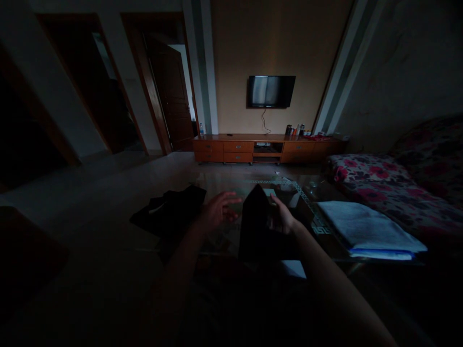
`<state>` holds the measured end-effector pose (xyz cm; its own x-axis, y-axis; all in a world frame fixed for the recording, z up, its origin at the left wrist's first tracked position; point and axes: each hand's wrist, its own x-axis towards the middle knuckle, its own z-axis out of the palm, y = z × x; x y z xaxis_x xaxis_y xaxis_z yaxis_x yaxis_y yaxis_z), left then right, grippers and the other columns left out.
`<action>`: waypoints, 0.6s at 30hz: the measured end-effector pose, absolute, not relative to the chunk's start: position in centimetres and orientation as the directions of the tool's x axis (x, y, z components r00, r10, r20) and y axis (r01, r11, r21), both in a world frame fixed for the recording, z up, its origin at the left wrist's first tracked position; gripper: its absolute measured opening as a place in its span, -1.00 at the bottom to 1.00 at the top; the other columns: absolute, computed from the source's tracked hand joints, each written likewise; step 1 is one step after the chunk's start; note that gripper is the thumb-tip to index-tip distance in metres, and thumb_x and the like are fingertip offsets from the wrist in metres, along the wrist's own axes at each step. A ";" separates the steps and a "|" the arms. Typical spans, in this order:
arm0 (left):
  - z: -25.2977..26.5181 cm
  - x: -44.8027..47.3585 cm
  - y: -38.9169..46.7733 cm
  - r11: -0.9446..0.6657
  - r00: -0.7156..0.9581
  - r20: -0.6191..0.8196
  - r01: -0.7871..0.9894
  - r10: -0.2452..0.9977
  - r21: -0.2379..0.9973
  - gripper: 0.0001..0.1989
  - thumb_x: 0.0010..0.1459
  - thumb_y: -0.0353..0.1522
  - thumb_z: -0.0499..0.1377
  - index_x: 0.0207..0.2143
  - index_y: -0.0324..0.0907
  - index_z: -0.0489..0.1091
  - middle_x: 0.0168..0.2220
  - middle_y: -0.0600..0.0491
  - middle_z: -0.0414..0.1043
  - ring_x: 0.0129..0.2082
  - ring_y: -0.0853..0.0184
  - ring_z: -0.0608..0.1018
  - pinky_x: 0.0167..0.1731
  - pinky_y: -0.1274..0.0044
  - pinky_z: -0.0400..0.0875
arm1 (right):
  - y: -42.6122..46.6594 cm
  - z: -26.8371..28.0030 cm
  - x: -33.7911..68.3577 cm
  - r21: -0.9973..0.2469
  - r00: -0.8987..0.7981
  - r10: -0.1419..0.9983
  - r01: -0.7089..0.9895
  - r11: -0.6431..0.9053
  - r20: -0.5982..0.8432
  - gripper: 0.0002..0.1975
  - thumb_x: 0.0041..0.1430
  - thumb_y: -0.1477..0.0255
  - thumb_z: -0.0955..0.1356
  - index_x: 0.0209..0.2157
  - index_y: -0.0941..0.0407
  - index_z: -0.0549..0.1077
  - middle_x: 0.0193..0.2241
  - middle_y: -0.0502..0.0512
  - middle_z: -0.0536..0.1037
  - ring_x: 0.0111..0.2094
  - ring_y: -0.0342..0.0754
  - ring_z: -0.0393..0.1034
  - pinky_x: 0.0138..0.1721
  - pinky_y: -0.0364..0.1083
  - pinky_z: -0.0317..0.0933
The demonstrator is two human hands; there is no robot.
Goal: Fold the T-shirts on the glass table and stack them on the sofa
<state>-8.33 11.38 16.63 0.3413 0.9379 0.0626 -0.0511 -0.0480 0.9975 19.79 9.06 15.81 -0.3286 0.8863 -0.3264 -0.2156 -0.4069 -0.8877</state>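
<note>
In the dim room, a black folded cloth (255, 221) stands partly upright at the near edge of the glass table (217, 248). My right hand (282, 216) grips its right side, with some fingers hidden in the dark. To the left of the cloth, my left hand (220, 210) hovers with its fingers apart, holding nothing. Farther left lies a second black cloth item (171, 209), spread flat, with a small pale mark on it. A folded light blue-grey cloth (369, 226) with a bright blue edge rests at the table's right.
A floral-covered sofa (372, 168) runs along the right. Beyond the table stands a low wooden TV cabinet (237, 147), bottles and small items on its top. A television (271, 91) hangs above it. Doorways line the left wall, one with a brown door (170, 91).
</note>
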 end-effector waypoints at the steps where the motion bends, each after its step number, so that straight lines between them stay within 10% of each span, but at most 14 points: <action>1: 16.1 -7.6 11.3 -0.009 0.312 0.028 -0.061 0.950 0.998 -0.45 0.35 0.02 -0.02 0.15 -0.16 0.35 0.06 -0.19 0.52 -0.41 0.32 0.64 -0.45 0.52 0.49 | 8.8 16.1 20.6 -0.878 -0.308 0.883 -0.215 -0.427 -0.354 -0.32 0.21 -0.22 0.20 -0.07 0.08 0.48 -0.20 0.19 0.63 -0.19 0.11 0.57 -0.16 0.10 0.46; 7: 10.2 -5.8 11.8 0.077 0.154 -0.135 0.333 0.979 0.940 -0.78 0.31 -0.26 0.06 -0.13 -0.18 0.40 -0.22 -0.01 0.57 -0.56 0.47 0.52 -0.60 0.67 0.31 | 8.1 15.6 24.2 -0.897 -0.093 0.893 0.006 -0.442 -0.440 -0.64 0.00 0.20 0.53 -0.21 0.09 0.53 -0.28 0.17 0.67 -0.32 0.07 0.58 -0.29 0.00 0.50; 18: 8.6 -6.8 11.7 -0.187 0.312 -0.005 0.583 0.950 0.791 -0.80 0.20 -0.35 0.10 -0.34 -0.21 0.52 -0.35 0.03 0.57 -0.33 0.31 0.57 -0.29 0.54 0.41 | 8.3 13.6 30.5 -0.895 -0.012 0.944 0.321 -0.309 -0.330 -0.68 0.08 0.43 0.44 -0.09 0.16 0.55 -0.26 0.18 0.67 -0.29 0.04 0.56 -0.19 0.00 0.48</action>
